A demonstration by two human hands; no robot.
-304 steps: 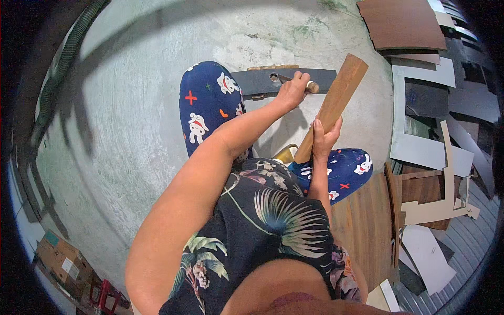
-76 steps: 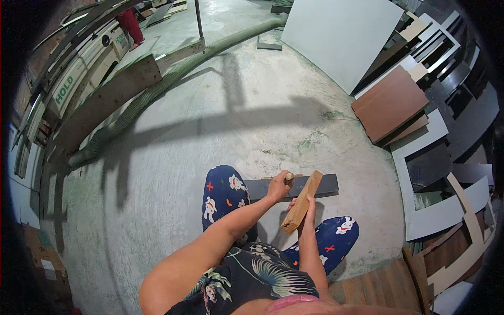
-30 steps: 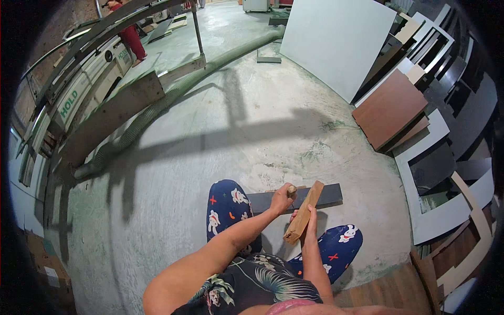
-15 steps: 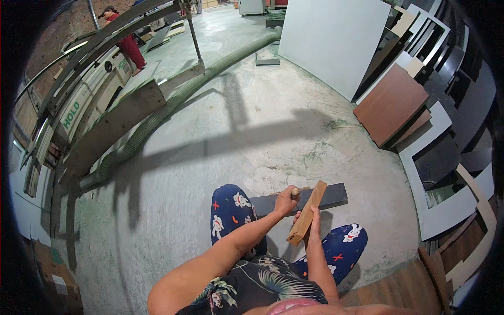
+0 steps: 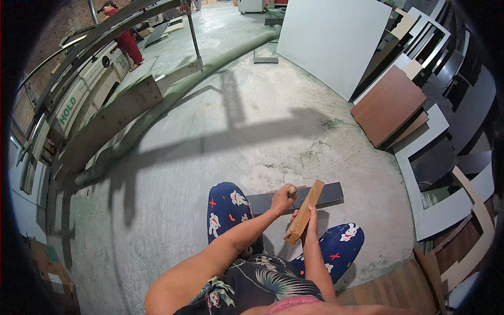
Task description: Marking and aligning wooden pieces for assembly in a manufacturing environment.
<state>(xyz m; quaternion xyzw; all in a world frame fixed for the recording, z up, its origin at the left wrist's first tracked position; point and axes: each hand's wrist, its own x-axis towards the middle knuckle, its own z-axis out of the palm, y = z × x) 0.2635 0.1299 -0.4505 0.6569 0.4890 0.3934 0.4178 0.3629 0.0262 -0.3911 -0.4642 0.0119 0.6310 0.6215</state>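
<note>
My left hand (image 5: 283, 201) is closed round a tool with a round wooden handle (image 5: 292, 190). Only the handle's pale end shows above the fist, so the tool's kind cannot be made out. Just to its right, my right hand (image 5: 310, 220) grips a squared light-brown wooden block (image 5: 305, 211), held tilted with its upper end leaning away and to the right. Below both hands a long dark grey board (image 5: 329, 193) lies on the floor between my knees. The hands and the block hide part of it.
Pale concrete floor (image 5: 210, 157) stretches ahead. A ribbed green hose (image 5: 173, 100) runs beside a long machine (image 5: 79, 113) on the left, where a person in red (image 5: 126, 42) stands. A large white panel (image 5: 333, 44), a brown board (image 5: 388, 107) and a white frame (image 5: 407, 184) lean on the right.
The view has shifted very slightly. Both hands, the wooden block and the handled tool keep nearly the same places relative to each other.
</note>
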